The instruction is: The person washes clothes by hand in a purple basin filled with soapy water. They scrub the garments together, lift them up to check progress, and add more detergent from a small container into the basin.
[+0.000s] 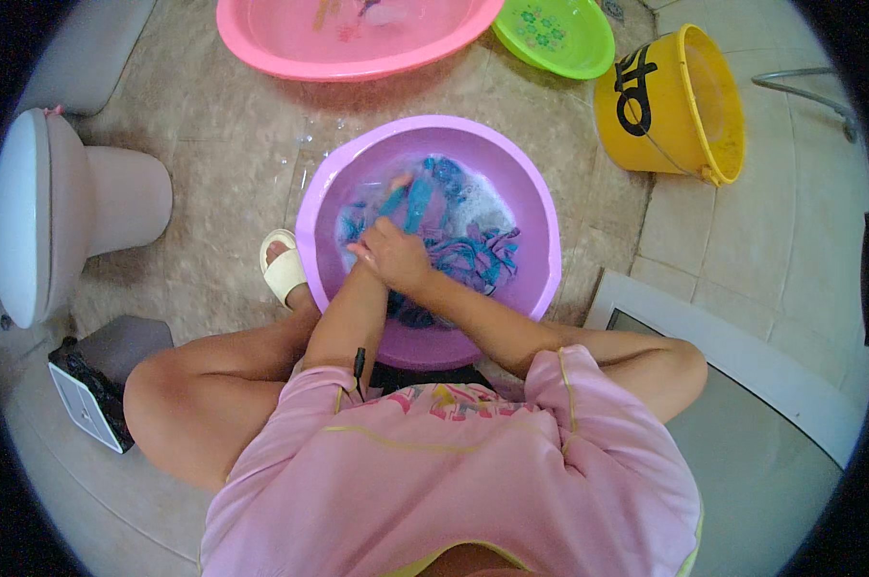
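A purple basin [523, 163] stands in front of me, between my bent legs. In it, a wet blue and purple striped cloth garment [478, 252] lies bunched in sudsy water [483, 202]. My right hand [402, 258] crosses over my left wrist at the basin's left middle, its fingers bent inward and closed; what they hold, if anything, is hidden. Mostly covered by it is my left hand [367, 254], whose fingers I cannot make out. A blue fold of the garment rises just beyond both hands.
Beyond the basin are a pink tub [358, 67] and a green basin [598, 53]. A yellow bucket [670, 115] leans at the far right. On the left stand a white toilet [127, 197] and a lined bin [132, 351]. A white-framed panel [732, 423] lies at right.
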`<state>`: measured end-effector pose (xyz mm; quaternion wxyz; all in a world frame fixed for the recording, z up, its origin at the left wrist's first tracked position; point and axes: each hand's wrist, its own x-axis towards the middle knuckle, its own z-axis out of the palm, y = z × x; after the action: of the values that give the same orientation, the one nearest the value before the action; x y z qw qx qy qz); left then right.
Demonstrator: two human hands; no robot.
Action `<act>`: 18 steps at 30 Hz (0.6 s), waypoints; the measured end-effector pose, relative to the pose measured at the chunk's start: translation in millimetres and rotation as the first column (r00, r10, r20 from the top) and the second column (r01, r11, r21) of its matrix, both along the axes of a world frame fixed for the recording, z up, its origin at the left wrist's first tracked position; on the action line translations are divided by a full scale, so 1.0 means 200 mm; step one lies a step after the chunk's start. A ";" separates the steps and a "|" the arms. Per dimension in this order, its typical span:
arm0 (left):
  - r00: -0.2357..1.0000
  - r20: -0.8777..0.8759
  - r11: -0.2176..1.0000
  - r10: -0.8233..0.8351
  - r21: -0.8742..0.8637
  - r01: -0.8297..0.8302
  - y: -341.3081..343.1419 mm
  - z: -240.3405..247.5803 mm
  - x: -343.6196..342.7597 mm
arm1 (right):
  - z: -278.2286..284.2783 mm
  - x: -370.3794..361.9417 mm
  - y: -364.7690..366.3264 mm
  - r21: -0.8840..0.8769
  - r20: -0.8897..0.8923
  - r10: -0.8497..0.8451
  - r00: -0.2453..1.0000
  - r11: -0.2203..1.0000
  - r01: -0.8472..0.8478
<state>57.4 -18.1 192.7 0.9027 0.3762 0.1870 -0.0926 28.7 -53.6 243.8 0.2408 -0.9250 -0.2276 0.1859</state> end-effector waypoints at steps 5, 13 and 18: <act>0.876 -0.479 0.953 -0.052 -0.285 -0.099 -0.18 -0.16 0.03 | -0.28 0.39 -0.34 0.068 0.129 -0.450 0.884 0.893 0.445; 0.994 0.111 0.848 -0.009 -0.526 0.067 -0.05 -0.07 -0.07 | -0.43 0.16 -0.25 0.060 0.221 -0.332 0.917 0.943 0.327; 0.869 -0.479 0.981 0.128 0.190 -0.040 0.04 -0.19 0.07 | -0.40 0.54 -0.44 -0.044 -0.005 -0.589 0.808 0.807 0.588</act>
<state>71.3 -9.8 154.4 0.7931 0.4091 0.4325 -0.1284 136.0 -141.2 164.7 0.2702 -0.9528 0.0761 0.1154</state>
